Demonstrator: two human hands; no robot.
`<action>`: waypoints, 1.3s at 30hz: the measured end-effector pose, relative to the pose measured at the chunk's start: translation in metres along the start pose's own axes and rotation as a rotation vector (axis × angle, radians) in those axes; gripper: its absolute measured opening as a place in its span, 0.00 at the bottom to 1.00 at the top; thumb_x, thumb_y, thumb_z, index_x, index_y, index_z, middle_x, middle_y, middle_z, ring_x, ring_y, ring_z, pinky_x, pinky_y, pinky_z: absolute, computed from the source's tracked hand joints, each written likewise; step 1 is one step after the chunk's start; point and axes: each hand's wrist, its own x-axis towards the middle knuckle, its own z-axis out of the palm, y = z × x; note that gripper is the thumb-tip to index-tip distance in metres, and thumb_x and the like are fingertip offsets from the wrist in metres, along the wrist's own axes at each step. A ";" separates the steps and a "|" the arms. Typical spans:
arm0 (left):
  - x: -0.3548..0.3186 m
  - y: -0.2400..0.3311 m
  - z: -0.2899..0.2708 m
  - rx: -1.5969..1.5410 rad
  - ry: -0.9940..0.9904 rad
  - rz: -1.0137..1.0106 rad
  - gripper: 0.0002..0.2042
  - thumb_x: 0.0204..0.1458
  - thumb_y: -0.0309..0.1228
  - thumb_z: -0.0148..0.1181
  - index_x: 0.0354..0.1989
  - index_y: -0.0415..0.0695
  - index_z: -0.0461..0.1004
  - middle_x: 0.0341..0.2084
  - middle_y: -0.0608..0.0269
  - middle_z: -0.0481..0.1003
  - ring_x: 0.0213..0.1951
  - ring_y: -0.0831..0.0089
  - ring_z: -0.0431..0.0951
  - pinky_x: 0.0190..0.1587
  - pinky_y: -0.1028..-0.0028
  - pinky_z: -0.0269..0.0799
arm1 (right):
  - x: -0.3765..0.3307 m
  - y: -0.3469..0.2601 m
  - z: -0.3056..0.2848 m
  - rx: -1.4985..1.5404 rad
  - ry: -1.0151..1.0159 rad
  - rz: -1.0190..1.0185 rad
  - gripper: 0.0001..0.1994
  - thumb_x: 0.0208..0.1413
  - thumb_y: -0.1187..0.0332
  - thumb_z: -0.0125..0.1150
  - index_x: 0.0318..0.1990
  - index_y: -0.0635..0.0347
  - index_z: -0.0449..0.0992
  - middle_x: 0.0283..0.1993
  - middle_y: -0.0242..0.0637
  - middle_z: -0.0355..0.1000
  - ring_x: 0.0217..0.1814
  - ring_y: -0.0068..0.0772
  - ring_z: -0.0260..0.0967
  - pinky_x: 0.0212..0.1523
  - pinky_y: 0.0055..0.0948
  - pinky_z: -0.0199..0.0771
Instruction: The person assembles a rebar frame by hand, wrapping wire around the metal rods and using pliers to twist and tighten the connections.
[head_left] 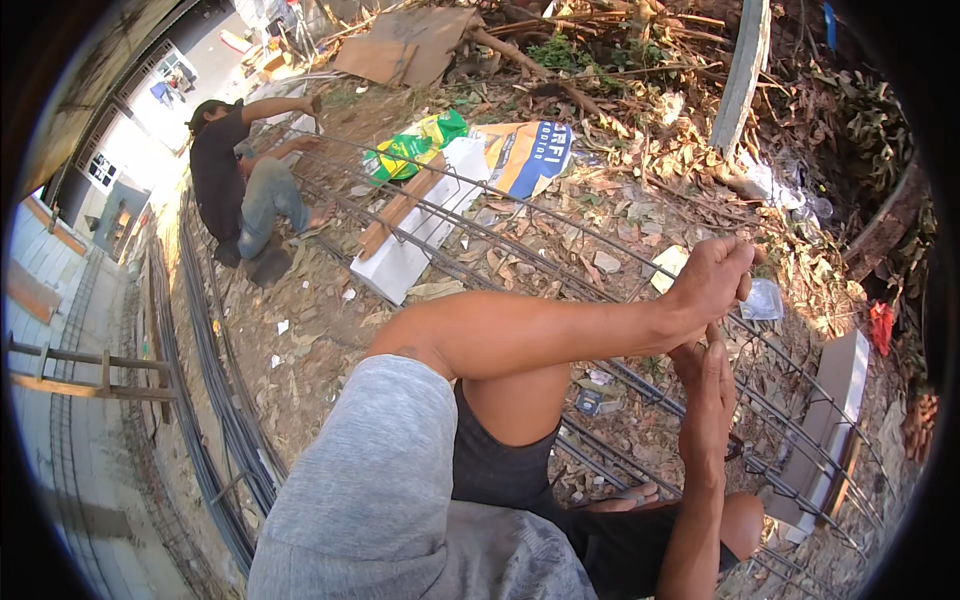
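Gripping fingers of both hands (708,330) at the rebar cage (790,420).

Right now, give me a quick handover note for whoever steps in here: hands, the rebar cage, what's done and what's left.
Left hand: closed in a fist above the rebar cage; what it grips is too small to tell.
Right hand: just below the left, fingers at the same spot on a long bar.
The cage lies lengthwise on white blocks over leaf-strewn ground. Another person crouches at its far end.
Done: long bars and stirrups are assembled.
Left: which joints remain untied cannot be told.
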 end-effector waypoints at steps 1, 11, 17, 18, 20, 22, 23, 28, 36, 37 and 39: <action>0.004 0.000 -0.003 0.003 0.003 -0.001 0.14 0.71 0.35 0.45 0.48 0.37 0.72 0.20 0.70 0.69 0.18 0.84 0.61 0.20 0.80 0.57 | -0.003 0.006 0.004 -0.132 -0.155 -0.042 0.29 0.75 0.48 0.40 0.69 0.64 0.62 0.41 0.41 0.78 0.45 0.34 0.77 0.57 0.36 0.72; 0.021 0.020 -0.025 -0.155 0.383 0.060 0.12 0.71 0.36 0.44 0.46 0.41 0.71 0.18 0.75 0.60 0.17 0.86 0.55 0.16 0.80 0.49 | -0.003 0.002 0.006 -0.553 -0.280 -0.176 0.23 0.76 0.55 0.40 0.61 0.64 0.72 0.22 0.23 0.61 0.23 0.16 0.58 0.28 0.25 0.63; 0.022 0.045 -0.035 0.002 0.249 0.293 0.11 0.71 0.36 0.46 0.46 0.41 0.71 0.17 0.77 0.57 0.16 0.87 0.53 0.15 0.81 0.46 | -0.005 -0.009 -0.002 -0.661 -0.426 -0.180 0.17 0.75 0.61 0.45 0.60 0.60 0.74 0.23 0.22 0.59 0.25 0.16 0.55 0.29 0.25 0.60; 0.024 0.053 -0.042 -0.020 0.264 0.315 0.11 0.71 0.36 0.46 0.46 0.41 0.71 0.17 0.77 0.58 0.16 0.87 0.52 0.15 0.81 0.46 | -0.002 -0.004 -0.005 -0.661 -0.425 -0.181 0.17 0.75 0.61 0.45 0.60 0.60 0.74 0.23 0.22 0.59 0.25 0.16 0.55 0.29 0.25 0.60; 0.023 0.061 -0.054 -0.067 0.294 0.337 0.11 0.72 0.35 0.46 0.47 0.41 0.71 0.18 0.76 0.59 0.16 0.88 0.52 0.15 0.82 0.46 | 0.000 0.009 -0.006 -0.546 -0.394 -0.138 0.17 0.75 0.62 0.44 0.61 0.58 0.74 0.23 0.23 0.59 0.26 0.17 0.57 0.30 0.26 0.61; 0.022 0.063 -0.056 -0.100 0.352 0.310 0.11 0.72 0.35 0.46 0.47 0.41 0.71 0.18 0.76 0.60 0.16 0.88 0.52 0.15 0.82 0.46 | -0.005 0.007 0.002 -0.506 -0.430 -0.088 0.17 0.75 0.62 0.43 0.60 0.59 0.74 0.23 0.25 0.60 0.26 0.18 0.58 0.30 0.26 0.62; 0.021 0.065 -0.059 -0.123 0.415 0.286 0.11 0.72 0.35 0.46 0.46 0.41 0.71 0.18 0.75 0.60 0.16 0.88 0.52 0.15 0.82 0.46 | -0.009 0.004 0.008 -0.455 -0.470 -0.042 0.17 0.76 0.62 0.42 0.60 0.59 0.74 0.22 0.26 0.61 0.25 0.19 0.59 0.30 0.27 0.62; 0.025 0.089 -0.092 -0.167 0.510 0.427 0.11 0.72 0.35 0.46 0.47 0.41 0.71 0.19 0.73 0.62 0.17 0.85 0.54 0.16 0.81 0.48 | -0.013 0.004 -0.004 -0.707 -0.513 -0.040 0.16 0.76 0.60 0.42 0.58 0.59 0.73 0.23 0.27 0.62 0.25 0.20 0.57 0.30 0.27 0.62; 0.033 0.108 -0.131 -0.145 0.751 0.573 0.10 0.69 0.34 0.46 0.47 0.42 0.71 0.19 0.72 0.62 0.17 0.84 0.54 0.16 0.79 0.48 | -0.027 0.045 -0.014 -0.409 -0.431 -0.168 0.20 0.75 0.54 0.44 0.47 0.61 0.77 0.25 0.23 0.60 0.29 0.16 0.53 0.31 0.24 0.56; 0.032 0.109 -0.136 -0.153 0.789 0.625 0.10 0.69 0.33 0.46 0.48 0.42 0.71 0.19 0.72 0.62 0.16 0.84 0.53 0.16 0.79 0.48 | -0.028 0.044 -0.016 -0.412 -0.425 -0.162 0.20 0.75 0.54 0.44 0.47 0.61 0.77 0.25 0.23 0.60 0.29 0.16 0.53 0.31 0.24 0.56; 0.030 0.105 -0.143 -0.133 0.775 0.633 0.10 0.69 0.34 0.46 0.46 0.42 0.72 0.18 0.72 0.63 0.15 0.84 0.54 0.16 0.80 0.48 | -0.029 0.038 -0.018 -0.355 -0.373 0.097 0.19 0.75 0.56 0.45 0.46 0.61 0.76 0.27 0.22 0.61 0.31 0.14 0.51 0.31 0.22 0.54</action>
